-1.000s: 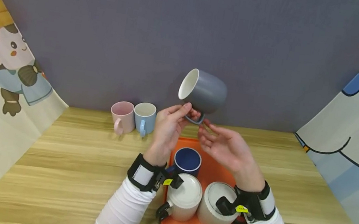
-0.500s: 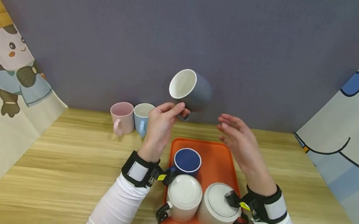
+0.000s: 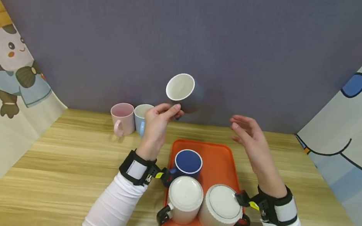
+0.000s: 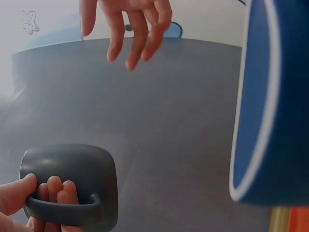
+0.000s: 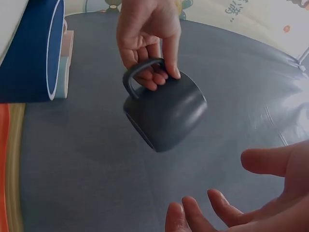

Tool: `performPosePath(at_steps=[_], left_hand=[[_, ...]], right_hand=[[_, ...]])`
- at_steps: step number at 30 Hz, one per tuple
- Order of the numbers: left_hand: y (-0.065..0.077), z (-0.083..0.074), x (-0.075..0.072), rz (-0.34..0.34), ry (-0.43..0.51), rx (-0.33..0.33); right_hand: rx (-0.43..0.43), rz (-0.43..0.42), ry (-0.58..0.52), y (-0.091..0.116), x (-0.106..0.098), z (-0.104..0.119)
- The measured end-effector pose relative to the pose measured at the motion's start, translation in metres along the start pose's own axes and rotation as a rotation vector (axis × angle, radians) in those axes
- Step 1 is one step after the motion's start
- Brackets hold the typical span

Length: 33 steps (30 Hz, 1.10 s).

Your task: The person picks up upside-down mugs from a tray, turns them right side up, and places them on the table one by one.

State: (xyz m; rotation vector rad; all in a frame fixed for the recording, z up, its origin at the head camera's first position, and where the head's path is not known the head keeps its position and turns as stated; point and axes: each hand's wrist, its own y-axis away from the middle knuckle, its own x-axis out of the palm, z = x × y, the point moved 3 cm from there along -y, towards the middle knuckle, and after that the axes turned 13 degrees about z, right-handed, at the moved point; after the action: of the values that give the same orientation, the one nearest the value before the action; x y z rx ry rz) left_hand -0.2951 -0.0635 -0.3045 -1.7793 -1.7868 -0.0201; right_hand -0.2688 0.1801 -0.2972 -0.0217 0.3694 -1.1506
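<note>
My left hand [image 3: 157,128] holds a dark grey mug [image 3: 195,97] by its handle [image 4: 65,211], raised above the table near the back wall. The mug is tilted, its white inside facing the head camera. In the left wrist view the thumb and curled fingers are at the handle, some passing through its loop. On the right, my right hand [image 3: 254,143] hovers past the tray's far right corner, fingers loosely spread and holding nothing. A wide gap separates it from the mug, also in the right wrist view, where the grey mug [image 5: 166,113] points mouth down.
Beneath the hands lies an orange tray [image 3: 220,158]. It bears an upside-down navy mug [image 3: 188,162] and two upside-down cream mugs [image 3: 185,195] with black handles. A pink cup [image 3: 125,121] and a light blue cup [image 3: 139,117] stand upright by the grey wall [image 3: 107,39].
The left hand has carried the grey mug leftward and turned its mouth more toward the head camera. The right hand has drawn away from the mug's handle to the right.
</note>
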Motion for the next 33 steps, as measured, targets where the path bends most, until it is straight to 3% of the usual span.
performPosePath(at_steps=[8,14,33], left_hand=[[-0.003,0.002,-0.013,-0.028,-0.045,0.011],[-0.006,0.005,-0.022,-0.046,-0.097,-0.001],[-0.015,0.034,-0.048,-0.134,-0.182,-0.085]], right_hand=[[0.049,-0.029,0.091,0.003,-0.014,-0.013],[0.084,-0.062,0.249,0.002,-0.022,-0.038],[0.050,-0.145,0.672,0.008,-0.033,-0.081]])
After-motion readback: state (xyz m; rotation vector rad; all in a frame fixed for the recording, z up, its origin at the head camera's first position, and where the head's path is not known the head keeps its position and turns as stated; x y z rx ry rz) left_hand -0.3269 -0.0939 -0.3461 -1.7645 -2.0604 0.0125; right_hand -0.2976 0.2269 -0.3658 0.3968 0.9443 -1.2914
